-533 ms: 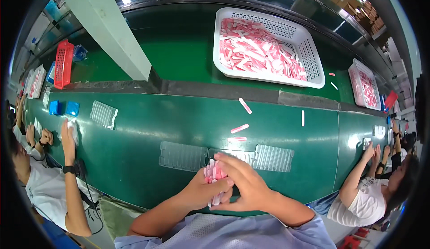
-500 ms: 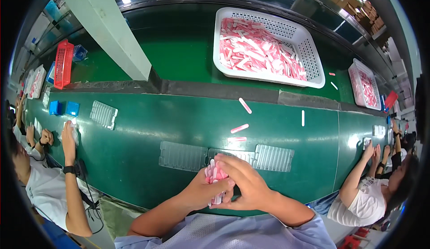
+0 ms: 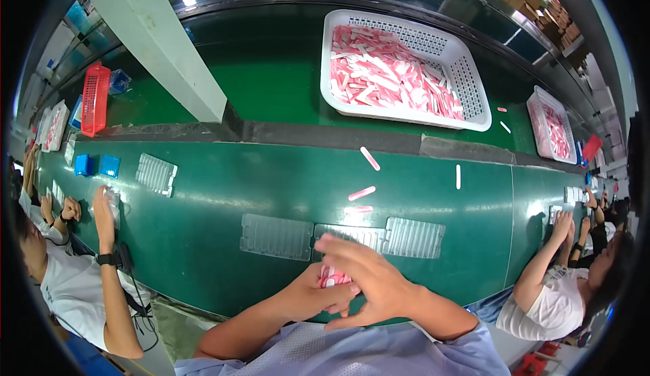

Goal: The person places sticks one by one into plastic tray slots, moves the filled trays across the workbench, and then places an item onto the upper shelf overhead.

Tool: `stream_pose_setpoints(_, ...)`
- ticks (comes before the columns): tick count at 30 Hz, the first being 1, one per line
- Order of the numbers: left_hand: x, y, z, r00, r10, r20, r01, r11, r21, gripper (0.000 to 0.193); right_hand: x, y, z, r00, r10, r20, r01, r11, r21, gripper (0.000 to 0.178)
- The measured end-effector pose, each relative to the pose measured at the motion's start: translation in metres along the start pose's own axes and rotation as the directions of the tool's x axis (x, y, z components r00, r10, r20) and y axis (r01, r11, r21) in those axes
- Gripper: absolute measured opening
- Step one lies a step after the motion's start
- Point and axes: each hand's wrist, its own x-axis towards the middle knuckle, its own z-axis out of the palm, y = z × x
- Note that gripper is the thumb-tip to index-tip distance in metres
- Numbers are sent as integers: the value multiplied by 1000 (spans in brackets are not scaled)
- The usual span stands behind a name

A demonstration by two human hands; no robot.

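Note:
My left hand [image 3: 308,295] is closed around a bundle of small flat pink-and-white sticks [image 3: 332,276] with rounded ends. Over the bundle's right side arches my right hand [image 3: 372,278], its fingers stretched and slightly blurred, the thumb apart below. Whether its palm touches the sticks is hidden. Just beyond my hands lie three clear ribbed plastic trays in a row: a left tray [image 3: 276,236], a middle tray [image 3: 365,236] partly covered by my right hand, and a right tray [image 3: 414,238].
Loose sticks [image 3: 361,193] lie on the green table [image 3: 203,240]. A white basket [image 3: 406,117] full of sticks stands beyond a dark ledge [image 3: 325,137]. Another clear tray [image 3: 156,174] and blue holders [image 3: 110,165] are at left, near a pillar [image 3: 159,37]. Co-workers sit on both sides.
My right hand has loosened from the bundle and its fingers have straightened, moving slightly left. The bundle sits lower in my left hand, with less of it showing.

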Motion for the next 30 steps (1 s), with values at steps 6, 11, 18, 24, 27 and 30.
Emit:
stream_pose_setpoints(6, -4, 0, -9, 999, 1, 50, 5, 993, -118, 6, -7, 6, 19, 987, -145, -74, 141, 988, -63, 76)
stream_pose_setpoints(11, -2, -7, 1, 989, 129, -71, -132, 991, -32, 6, 0, -1, 15, 990, -142, -12, 140, 986, -92, 65)
stream_pose_setpoints(18, -4, -23, -8, 989, 68, -128, -52, 991, 124, 10, -11, 12, 19, 978, -195, -69, 189, 978, -90, 59)
stream_pose_setpoints(24, 0, -24, -7, 981, 115, -156, -136, 982, -129, 10, 1, -6, 4, 999, -37, 3, 37, 998, -59, 68)
stream_pose_setpoints(27, 2, -18, -3, 986, 102, -128, -104, 995, -3, 9, -5, -1, 13, 999, -18, -28, 17, 1000, -19, 72)
stream_pose_setpoints(30, 7, -23, 2, 981, 190, -46, -191, 981, -25, 11, -19, 13, 23, 993, -63, -95, 69, 996, 53, 74)
